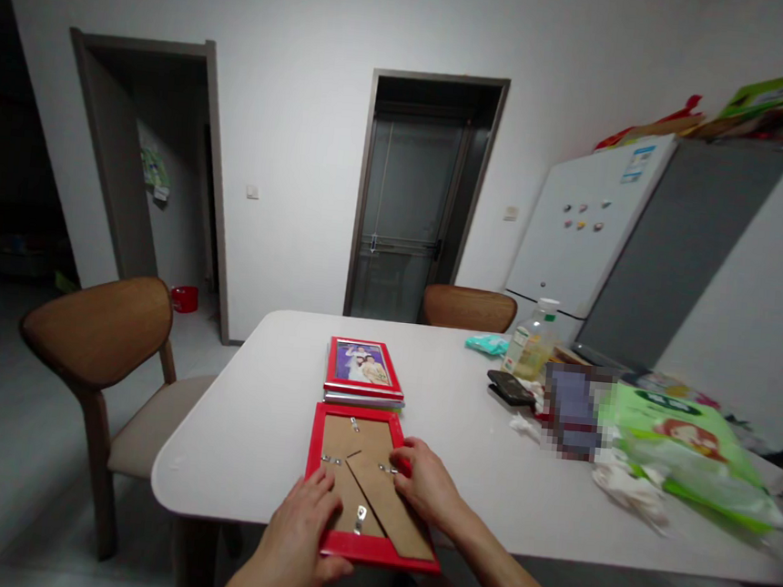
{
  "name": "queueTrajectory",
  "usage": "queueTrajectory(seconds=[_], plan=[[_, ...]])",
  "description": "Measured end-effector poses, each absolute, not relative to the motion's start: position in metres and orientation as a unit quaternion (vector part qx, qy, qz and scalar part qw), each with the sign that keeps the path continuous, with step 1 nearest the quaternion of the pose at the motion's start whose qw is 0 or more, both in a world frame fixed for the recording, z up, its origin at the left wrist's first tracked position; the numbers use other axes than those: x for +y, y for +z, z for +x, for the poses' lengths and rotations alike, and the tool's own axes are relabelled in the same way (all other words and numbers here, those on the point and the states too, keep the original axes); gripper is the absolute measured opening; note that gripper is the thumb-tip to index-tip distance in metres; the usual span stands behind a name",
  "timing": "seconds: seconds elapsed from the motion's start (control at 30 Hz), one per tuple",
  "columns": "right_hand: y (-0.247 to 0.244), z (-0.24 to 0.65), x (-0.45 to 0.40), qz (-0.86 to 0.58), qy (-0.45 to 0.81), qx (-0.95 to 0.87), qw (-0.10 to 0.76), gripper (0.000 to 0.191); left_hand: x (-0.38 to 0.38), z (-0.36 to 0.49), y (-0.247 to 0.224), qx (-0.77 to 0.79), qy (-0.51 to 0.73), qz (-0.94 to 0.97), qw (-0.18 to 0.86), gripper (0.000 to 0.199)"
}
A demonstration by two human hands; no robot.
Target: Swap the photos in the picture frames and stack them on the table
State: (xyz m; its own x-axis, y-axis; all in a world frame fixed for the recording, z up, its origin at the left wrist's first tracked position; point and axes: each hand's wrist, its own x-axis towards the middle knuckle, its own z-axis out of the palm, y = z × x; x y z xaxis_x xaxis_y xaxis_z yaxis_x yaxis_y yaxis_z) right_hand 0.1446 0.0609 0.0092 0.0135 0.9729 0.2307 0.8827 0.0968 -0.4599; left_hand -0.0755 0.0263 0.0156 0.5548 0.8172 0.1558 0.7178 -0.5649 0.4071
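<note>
Here, holding a red picture frame (369,550) back side up, from both sides.
Reading the clock from the frame's middle: with left hand (295,527) at 8, fingers curved close together over the rim, thumb by the near edge; with right hand (430,484) between 2 and 3, fingertips bent in at the opposite rim beside a metal clip (384,468) (hard to tell whether pinching or only resting). Running lengthwise from about 12 to between 5 and 6, between the hands, with neither clearly nearer. Slanting toward 5 across the brown backing, a stand leg (390,510). Just beyond, near 12, a stack of frames (364,388) on the white table (276,357), topped by a face-up photo. Farther off, toward 2, a bottle (531,342).
</note>
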Motion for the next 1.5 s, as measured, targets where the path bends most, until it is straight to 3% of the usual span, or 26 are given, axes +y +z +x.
queueTrajectory(seconds=[0.1,0.3,0.53,0.7,0.8,1.03,1.27,1.5], plan=[[0.01,0.14,0.065,-0.672,0.081,-0.696,0.239,0.022,0.026,-0.077,0.014,0.435,0.175,0.868,0.161,0.045],[0.007,0.135,0.068,-0.695,0.044,-0.679,0.232,0.022,0.026,-0.076,0.015,0.449,0.175,0.859,0.174,0.066],[0.012,0.135,0.057,-0.667,0.036,-0.694,0.269,0.029,0.027,-0.078,0.009,0.449,0.2,0.852,0.182,0.066],[0.023,0.123,0.032,-0.509,0.174,-0.808,0.239,0.024,0.025,-0.078,0.012,0.446,0.197,0.853,0.188,0.049],[0.026,0.114,0.027,-0.475,0.21,-0.826,0.22,0.022,0.024,-0.078,0.015,0.448,0.203,0.849,0.194,0.049],[0.018,0.104,0.032,-0.504,0.148,-0.817,0.236,0.013,0.024,-0.079,0.012,0.451,0.206,0.845,0.201,0.052],[0.02,0.089,0.052,-0.528,0.136,-0.794,0.267,0.023,0.023,-0.077,0.01,0.452,0.218,0.842,0.197,0.051],[0.012,0.055,0.086,-0.582,0.094,-0.77,0.245,0.022,0.022,-0.077,0.013,0.444,0.234,0.84,0.203,0.056]])
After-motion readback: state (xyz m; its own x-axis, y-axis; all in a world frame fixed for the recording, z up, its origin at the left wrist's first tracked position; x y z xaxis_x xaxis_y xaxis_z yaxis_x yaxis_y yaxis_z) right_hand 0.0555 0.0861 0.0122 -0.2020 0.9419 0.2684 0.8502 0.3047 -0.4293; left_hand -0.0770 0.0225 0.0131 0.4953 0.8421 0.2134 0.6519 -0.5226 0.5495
